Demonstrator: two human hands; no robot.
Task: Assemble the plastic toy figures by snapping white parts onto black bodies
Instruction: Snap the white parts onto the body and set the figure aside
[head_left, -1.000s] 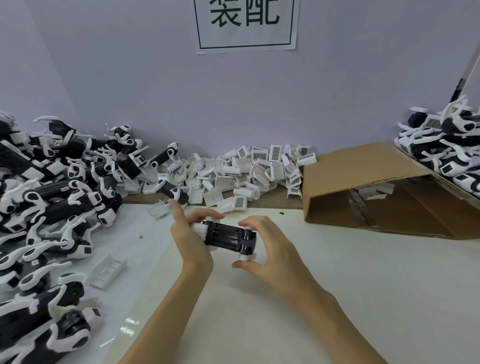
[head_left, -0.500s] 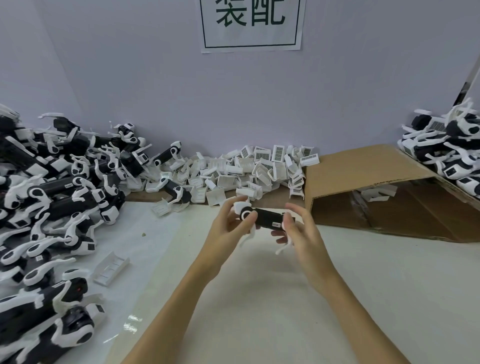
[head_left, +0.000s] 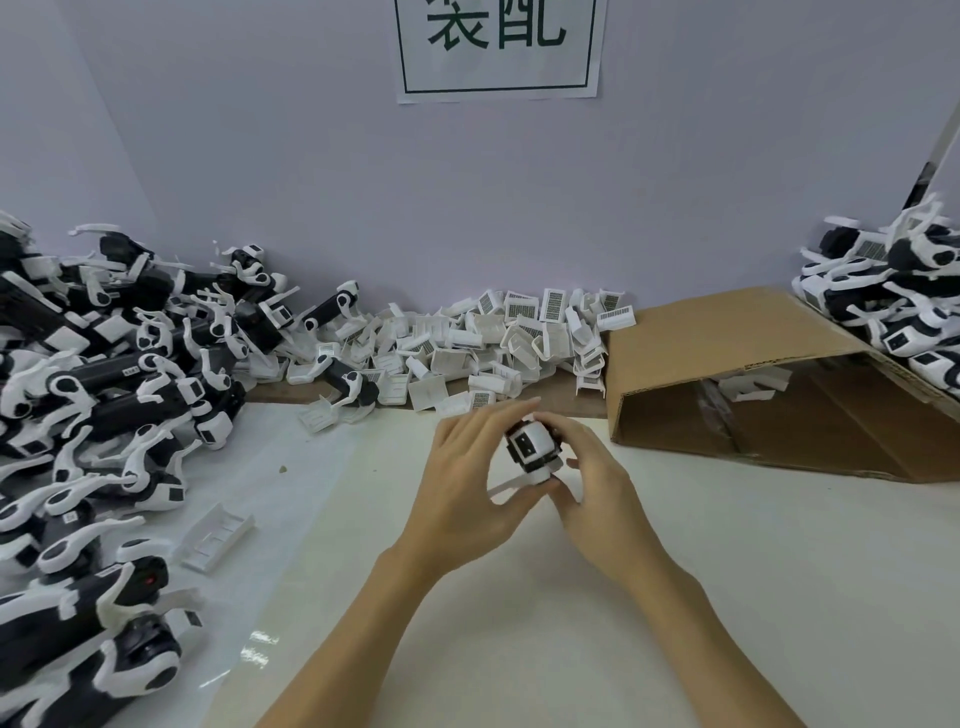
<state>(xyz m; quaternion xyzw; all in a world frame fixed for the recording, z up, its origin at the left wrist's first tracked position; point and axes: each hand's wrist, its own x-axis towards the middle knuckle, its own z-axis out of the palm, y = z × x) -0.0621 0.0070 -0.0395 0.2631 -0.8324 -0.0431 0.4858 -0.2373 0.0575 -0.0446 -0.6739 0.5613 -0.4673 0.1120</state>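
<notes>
One toy figure (head_left: 531, 449) is held above the table (head_left: 727, 597), in front of the one cardboard box (head_left: 727, 358). The left hand (head_left: 467, 483) holds it with fingers nearly straight; the right hand (head_left: 592, 483) curls around it. Left of the box lies one pile of white parts (head_left: 493, 343), too many to count.

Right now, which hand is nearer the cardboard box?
Right. The right hand, holding the toy figure, sits just left of the cardboard box; the left hand is farther left.
</notes>
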